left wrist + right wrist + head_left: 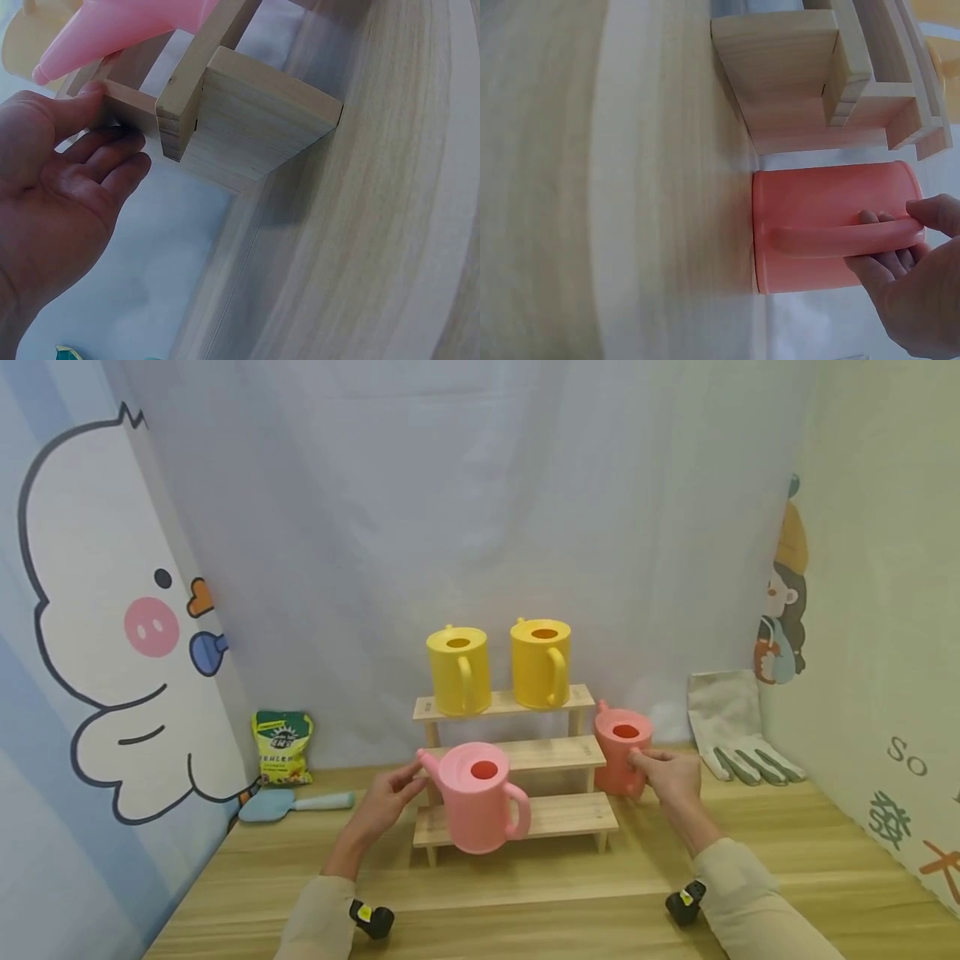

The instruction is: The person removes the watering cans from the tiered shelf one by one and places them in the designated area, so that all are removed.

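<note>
Right hand [672, 777] grips a round red plastic watering can [613, 762] by its handle [832, 240]; pale wooden steps [543, 754], left of this grip, already hold 2 yellow plastic cans [446, 677] [531, 670]; left hand [381, 803] bends near a pink plastic can [475, 814], hold unclear

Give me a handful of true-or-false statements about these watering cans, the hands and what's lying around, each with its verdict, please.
1. Two yellow watering cans stand on the top tier of the wooden stand. True.

2. The right hand is holding a yellow can. False: it grips the handle of the coral can to the right of the stand.

3. The spout of the pink can points right. False: in the head view it points left.

4. A trowel lies to the left of the stand. True.

5. The green-and-yellow packet is to the right of the stand. False: it is on the left, behind the trowel.
</note>
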### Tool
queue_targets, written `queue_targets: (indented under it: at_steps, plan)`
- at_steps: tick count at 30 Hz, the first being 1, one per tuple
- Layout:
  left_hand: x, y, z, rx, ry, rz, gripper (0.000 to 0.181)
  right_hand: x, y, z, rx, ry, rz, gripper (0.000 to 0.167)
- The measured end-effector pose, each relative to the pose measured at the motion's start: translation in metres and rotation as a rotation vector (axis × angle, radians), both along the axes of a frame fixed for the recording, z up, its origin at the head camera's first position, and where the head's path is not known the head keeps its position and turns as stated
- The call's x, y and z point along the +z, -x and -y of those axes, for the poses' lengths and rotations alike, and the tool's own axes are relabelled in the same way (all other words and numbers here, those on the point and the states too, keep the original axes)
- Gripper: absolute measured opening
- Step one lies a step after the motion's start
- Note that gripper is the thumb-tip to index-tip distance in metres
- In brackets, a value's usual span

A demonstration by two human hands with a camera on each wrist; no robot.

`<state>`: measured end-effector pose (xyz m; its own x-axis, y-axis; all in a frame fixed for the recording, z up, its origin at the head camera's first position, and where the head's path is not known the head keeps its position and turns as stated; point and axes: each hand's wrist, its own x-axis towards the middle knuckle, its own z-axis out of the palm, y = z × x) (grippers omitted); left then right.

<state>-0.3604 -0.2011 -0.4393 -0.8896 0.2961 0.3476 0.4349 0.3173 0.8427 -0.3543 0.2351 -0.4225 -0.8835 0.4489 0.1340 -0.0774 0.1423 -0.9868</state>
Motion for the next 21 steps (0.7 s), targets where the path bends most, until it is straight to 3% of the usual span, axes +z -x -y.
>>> queue_targets:
  at_steps: [16, 21]
  plan:
    - [0.0004, 0.0005, 0.0005, -0.013, -0.026, 0.044, 0.047, -0.0017, 0.0064, 0.0032, -0.011, -0.036, 0.019, 0.027]
    - [0.0005, 0.0003, 0.0002, -0.025, -0.033, 0.036, 0.047, -0.0016, 0.0021, 0.0031, -0.038, -0.128, 0.021, 0.036]
